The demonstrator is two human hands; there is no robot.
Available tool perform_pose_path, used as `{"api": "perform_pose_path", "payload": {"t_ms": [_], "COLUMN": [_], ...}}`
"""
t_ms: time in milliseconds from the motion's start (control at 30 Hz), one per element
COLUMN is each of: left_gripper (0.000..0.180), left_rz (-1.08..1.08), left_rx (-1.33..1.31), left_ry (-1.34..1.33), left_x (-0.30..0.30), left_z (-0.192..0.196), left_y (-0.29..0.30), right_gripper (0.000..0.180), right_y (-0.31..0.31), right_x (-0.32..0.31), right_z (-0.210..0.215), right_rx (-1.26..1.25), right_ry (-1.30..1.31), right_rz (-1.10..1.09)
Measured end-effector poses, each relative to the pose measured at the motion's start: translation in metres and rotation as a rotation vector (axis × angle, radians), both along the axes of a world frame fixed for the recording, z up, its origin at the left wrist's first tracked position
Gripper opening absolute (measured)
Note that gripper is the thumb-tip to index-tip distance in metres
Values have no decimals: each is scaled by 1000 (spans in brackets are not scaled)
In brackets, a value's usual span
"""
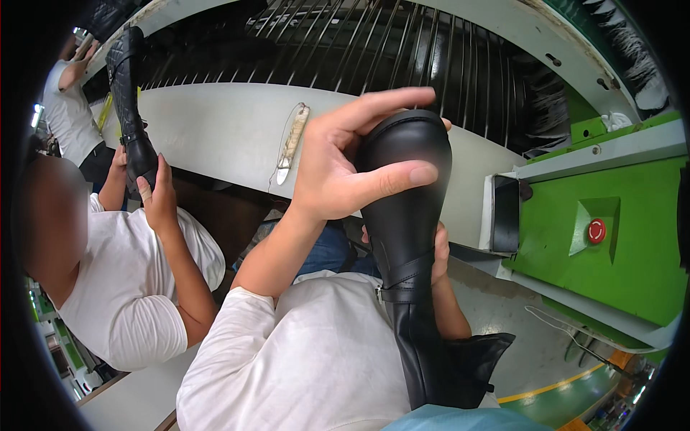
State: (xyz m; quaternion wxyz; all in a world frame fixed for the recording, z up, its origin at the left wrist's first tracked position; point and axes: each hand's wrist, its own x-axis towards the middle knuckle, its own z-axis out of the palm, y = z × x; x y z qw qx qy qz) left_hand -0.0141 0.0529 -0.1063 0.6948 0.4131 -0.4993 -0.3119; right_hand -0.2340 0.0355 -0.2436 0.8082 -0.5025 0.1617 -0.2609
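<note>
The black boot (407, 237) is held up over the person's lap, left hand (345, 161) with fingers clasped round its toe and right hand (438, 251) gripping behind the ankle, seemingly mid-inspection, so turning it next would call for a firm two-handed hold.

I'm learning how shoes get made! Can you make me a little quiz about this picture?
1. True or false: the left hand rests on the toe of the black boot.
2. What colour is the round button on the green machine?
3. The co-worker's hand holds: A) a brush B) another black boot C) a cup.

Key
1. True; the right hand grips behind the boot.
2. Red.
3. B.
</note>
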Motion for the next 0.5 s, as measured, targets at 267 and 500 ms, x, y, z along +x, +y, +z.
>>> {"api": "perform_pose_path", "payload": {"t_ms": [267, 500], "left_gripper": [67, 74], "left_rz": [-1, 1], "left_rx": [-25, 22], "left_ry": [-21, -346], "left_x": [-8, -5], "left_z": [13, 50], "left_y": [16, 39], "right_gripper": [115, 109], "right_y": [3, 1], "right_x": [-4, 2], "right_z": [1, 58], "right_rx": [-62, -345], "right_ry": [11, -7], "right_rz": [-32, -133]}}
